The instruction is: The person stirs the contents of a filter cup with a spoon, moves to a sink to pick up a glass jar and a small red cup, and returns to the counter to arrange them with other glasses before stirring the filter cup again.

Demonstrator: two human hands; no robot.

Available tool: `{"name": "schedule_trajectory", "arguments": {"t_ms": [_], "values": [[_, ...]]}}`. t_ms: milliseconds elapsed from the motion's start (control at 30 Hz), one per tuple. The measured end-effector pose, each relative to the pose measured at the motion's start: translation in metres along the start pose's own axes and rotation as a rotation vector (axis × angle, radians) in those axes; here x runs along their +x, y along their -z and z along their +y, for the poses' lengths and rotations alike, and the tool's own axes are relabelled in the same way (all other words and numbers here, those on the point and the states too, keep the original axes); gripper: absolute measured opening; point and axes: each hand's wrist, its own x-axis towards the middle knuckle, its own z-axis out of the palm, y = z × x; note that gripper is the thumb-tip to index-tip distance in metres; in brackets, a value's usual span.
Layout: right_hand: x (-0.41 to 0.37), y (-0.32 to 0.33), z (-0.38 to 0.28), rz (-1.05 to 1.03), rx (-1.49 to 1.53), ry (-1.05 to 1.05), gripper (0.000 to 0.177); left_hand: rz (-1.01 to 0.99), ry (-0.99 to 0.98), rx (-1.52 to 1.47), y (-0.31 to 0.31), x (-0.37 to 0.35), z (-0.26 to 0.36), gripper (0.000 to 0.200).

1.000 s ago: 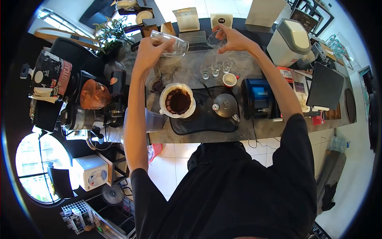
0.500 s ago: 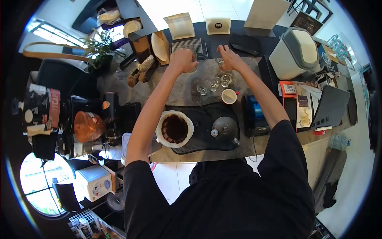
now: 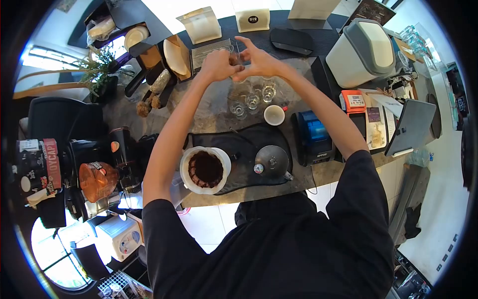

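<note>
At the far side of the counter, my left hand [image 3: 219, 65] is closed around a clear glass [image 3: 231, 49], mostly hidden by the fingers. My right hand [image 3: 256, 61] is close beside it, thumb and forefinger spread in a curve facing the left hand; any contact with the glass is hard to make out. Just nearer to me stand several small clear glasses, among them a front one [image 3: 238, 109] and a right one [image 3: 269, 92]. By them is a white cup [image 3: 274, 115] with a red handle.
A white dripper with dark coffee grounds [image 3: 205, 170] and a grey kettle [image 3: 273, 162] rest on a black mat [image 3: 244, 187]. To the right are a blue-black device [image 3: 313, 137], a lidded bin [image 3: 351, 60] and a laptop [image 3: 411, 127]. A grinder [image 3: 99, 180] stands left.
My right hand has moved left, away from the glass at its fingers, to beside my left hand. Its fingers are spread wider. The whole view has shifted slightly.
</note>
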Motion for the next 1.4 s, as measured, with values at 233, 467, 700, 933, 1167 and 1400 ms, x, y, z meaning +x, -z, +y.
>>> {"name": "schedule_trajectory", "arguments": {"t_ms": [233, 467, 700, 933, 1167, 1400], "values": [[0.012, -0.019, -0.028, -0.005, 0.293, 0.066, 0.108, -0.045, 0.04, -0.209, 0.022, -0.024, -0.004, 0.034], [0.026, -0.027, -0.014, -0.076, -0.024, 0.188, 0.087, -0.01, 0.124, -0.399, 0.051, -0.043, -0.019, 0.038], [0.024, -0.029, 0.0, -0.177, -0.227, 0.063, 0.074, -0.167, 0.083, 0.12, 0.009, -0.06, -0.036, 0.032], [0.018, -0.037, 0.011, -0.201, -0.492, 0.167, 0.076, -0.152, -0.074, 0.262, -0.044, -0.061, -0.035, 0.016], [0.013, -0.038, 0.009, -0.164, -0.593, 0.137, 0.08, -0.171, -0.127, 0.385, -0.048, -0.05, -0.044, 0.012], [0.0, -0.019, 0.002, -0.136, -0.579, 0.133, 0.085, -0.043, -0.193, 0.181, -0.048, -0.061, -0.049, 0.017]]}}
